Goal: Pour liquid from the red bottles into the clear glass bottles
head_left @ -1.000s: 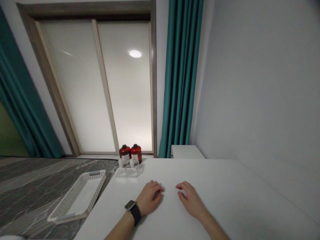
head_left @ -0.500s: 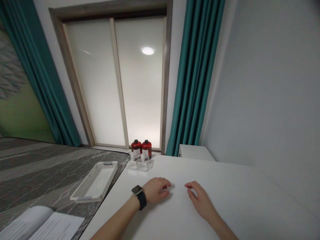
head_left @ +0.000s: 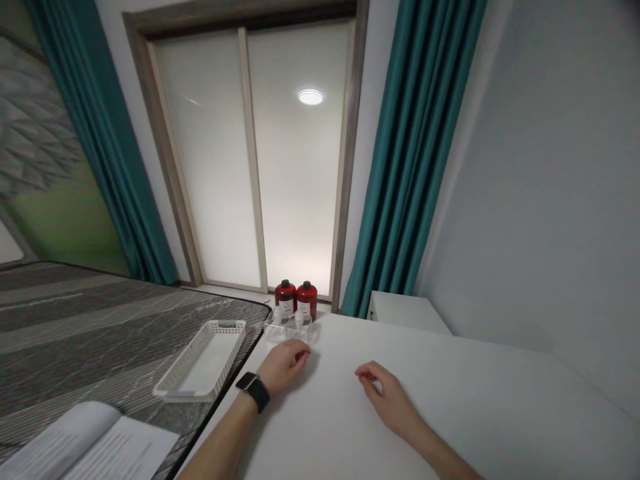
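Note:
My left hand (head_left: 283, 367), with a dark watch (head_left: 253, 390) on the wrist, is over the white table just in front of a clear organizer (head_left: 287, 332). Its fingers are loosely bent, with nothing seen in them; I cannot tell whether they touch the organizer. Small clear bottles with pale tops stand in the organizer. Behind it are two red bottles, a left one (head_left: 285, 293) and a right one (head_left: 307, 297), with black caps and white labels. My right hand (head_left: 387, 393) hovers over or rests on the table to the right, loosely curved and holding nothing.
A white perforated basket (head_left: 173, 373) lies on the grey striped mattress (head_left: 100, 333) to the left. An opened book (head_left: 117, 447) is nearer me. Past the table (head_left: 450, 380) stand a white cabinet (head_left: 407, 310), a teal curtain (head_left: 415, 160) and sliding frosted doors (head_left: 300, 173).
My left hand has moved left and forward toward the clear organizer. My right hand has shifted slightly left, its thumb nearer the fingers. The camera view has turned a little left.

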A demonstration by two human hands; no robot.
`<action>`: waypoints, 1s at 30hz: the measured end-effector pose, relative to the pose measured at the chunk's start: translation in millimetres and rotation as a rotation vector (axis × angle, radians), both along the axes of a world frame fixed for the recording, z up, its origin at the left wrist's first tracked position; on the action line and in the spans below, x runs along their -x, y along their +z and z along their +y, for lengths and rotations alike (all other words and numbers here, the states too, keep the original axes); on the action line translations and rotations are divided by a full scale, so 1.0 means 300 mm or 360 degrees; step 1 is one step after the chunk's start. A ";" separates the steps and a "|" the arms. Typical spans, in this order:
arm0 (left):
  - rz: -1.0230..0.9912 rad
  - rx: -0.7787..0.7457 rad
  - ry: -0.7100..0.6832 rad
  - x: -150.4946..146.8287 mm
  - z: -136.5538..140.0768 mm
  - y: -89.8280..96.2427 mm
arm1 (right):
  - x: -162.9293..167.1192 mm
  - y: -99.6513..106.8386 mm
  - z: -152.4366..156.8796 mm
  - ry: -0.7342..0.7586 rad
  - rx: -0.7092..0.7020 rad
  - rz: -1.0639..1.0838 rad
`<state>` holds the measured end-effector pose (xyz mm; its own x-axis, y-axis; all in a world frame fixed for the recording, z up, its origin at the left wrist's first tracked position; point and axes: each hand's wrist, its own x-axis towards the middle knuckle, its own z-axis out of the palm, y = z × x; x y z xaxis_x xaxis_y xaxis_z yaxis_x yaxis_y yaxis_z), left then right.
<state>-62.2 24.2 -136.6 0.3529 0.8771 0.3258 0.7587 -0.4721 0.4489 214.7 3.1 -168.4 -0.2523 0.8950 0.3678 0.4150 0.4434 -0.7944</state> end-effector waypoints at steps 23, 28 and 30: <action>-0.0052 -0.0115 0.0713 0.038 0.005 -0.026 | 0.473 -0.077 0.384 0.0113 0.0027 0.0261; -0.0169 -0.0146 0.0715 0.030 -0.003 -0.019 | 0.448 -0.064 0.384 0.0114 0.0175 0.0351; -0.0279 -0.0154 0.0668 0.019 -0.008 -0.021 | 0.408 -0.048 0.368 0.0115 0.0245 0.0377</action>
